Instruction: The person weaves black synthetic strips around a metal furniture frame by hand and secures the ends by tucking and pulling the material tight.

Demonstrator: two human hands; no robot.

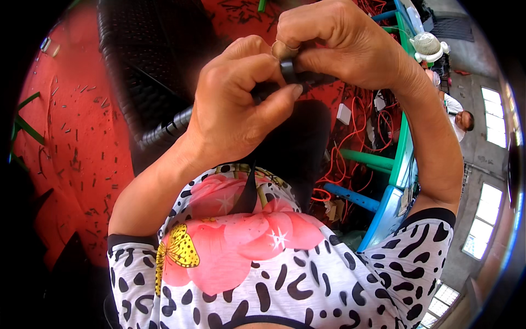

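My left hand (235, 98) is closed, its thumb and bent fingers pinching a flat black strip (287, 70). My right hand (345, 49) is closed on the same strip from the other side, with its fingers curled toward the left hand. Where the hands meet, a tan rounded piece (284, 50) shows just above the strip; I cannot tell if it is a fingertip covering. The strip's ends are hidden by my fingers. Below and beyond my left hand stands a black woven furniture piece (123, 66), with a strip-wrapped bar (167, 127) at its near corner.
Red floor covering (82, 153) at left is scattered with short dark scraps. Tangled orange cords (356, 126) and a small white block (343, 113) lie at right, beside a green and blue bench frame (402, 148). A fan (427, 46) and another person (460, 118) are farther right.
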